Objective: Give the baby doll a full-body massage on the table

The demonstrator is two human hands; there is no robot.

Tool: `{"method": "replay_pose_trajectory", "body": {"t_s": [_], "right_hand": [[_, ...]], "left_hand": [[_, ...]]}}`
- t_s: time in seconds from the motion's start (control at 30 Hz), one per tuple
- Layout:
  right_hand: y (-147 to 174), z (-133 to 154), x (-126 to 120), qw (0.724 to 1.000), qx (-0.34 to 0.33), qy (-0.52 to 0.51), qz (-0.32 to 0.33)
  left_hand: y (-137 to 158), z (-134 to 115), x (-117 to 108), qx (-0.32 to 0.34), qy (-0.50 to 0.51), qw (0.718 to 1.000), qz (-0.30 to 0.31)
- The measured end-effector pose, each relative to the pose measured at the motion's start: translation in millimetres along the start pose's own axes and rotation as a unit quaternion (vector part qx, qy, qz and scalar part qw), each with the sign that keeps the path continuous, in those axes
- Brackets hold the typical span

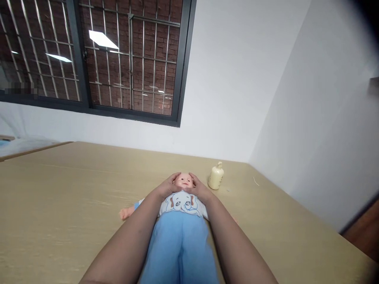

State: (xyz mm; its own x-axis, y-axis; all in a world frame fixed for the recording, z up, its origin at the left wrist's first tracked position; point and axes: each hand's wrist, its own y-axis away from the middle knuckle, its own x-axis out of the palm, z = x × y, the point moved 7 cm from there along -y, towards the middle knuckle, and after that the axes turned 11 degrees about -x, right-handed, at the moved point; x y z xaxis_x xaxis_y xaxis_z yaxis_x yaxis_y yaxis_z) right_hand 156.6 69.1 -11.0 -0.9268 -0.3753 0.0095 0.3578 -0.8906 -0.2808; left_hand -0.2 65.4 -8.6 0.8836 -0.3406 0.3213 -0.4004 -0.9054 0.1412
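Observation:
A baby doll (185, 180) lies face up on the table, its head toward the wall and its legs toward me. It wears a white top with an elephant face (182, 203) and light blue trousers (180, 244). My left hand (169, 187) curves round the left side of its head, fingertips near the crown and thumb at the chin. On the other side, my right hand (199, 187) cups the head the same way. One doll hand (126, 213) sticks out past my left forearm. My forearms partly cover its arms.
A cream pump bottle (216, 176) stands just right of the doll's head. The wooden table (74, 185) meets a white wall (225, 98) behind and another at right. A short pale string (256, 181) lies near the right edge. Above is a barred window (130, 59).

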Motion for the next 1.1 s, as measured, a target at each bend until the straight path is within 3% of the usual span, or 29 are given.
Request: {"method": "replay_pose_trajectory", "body": {"t_s": [0.47, 0.8, 1.1], "right_hand": [[-2.7, -0.8, 0.9, 0.998, -0.007, 0.066, 0.022], [1.1, 3.7, 2.7, 0.994, 0.007, -0.109, 0.014], [0.2, 4.8, 3.3, 0.993, 0.022, -0.115, -0.018]], "left_hand": [[2.5, -1.4, 4.0, 0.004, -0.024, 1.0, 0.007], [2.2, -0.6, -0.1, -0.02, -0.006, 1.0, 0.001], [5.1, -4.2, 2.7, -0.017, 0.012, 1.0, -0.013]]}}
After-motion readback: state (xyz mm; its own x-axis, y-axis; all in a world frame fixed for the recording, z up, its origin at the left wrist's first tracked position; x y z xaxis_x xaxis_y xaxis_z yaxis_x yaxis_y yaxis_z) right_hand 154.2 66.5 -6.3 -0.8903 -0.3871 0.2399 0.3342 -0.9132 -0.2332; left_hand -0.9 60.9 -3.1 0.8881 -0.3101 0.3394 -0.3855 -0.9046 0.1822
